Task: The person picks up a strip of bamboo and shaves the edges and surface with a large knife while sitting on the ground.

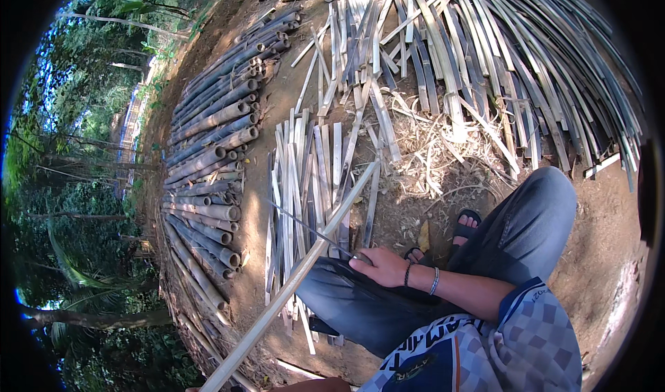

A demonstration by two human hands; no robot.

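A long pale bamboo strip [294,281] runs slantwise from the lower edge up past my bent left knee. My left hand [308,386] shows only in part at the lower edge, closed around the strip's near end; most of its fingers are cut off. In my right hand [381,266], closed on its handle, is a knife with a long thin blade [291,216]. The blade points up and left and crosses the strip just above the knee. Whether its edge touches the strip, I cannot tell.
Cut bamboo poles [215,156] lie stacked on the left. Split strips [298,177] lie beyond my left knee, and a large fan of them [512,59] spreads at the upper right. Curled shavings [426,153] cover the dirt ahead of my sandaled feet [463,229].
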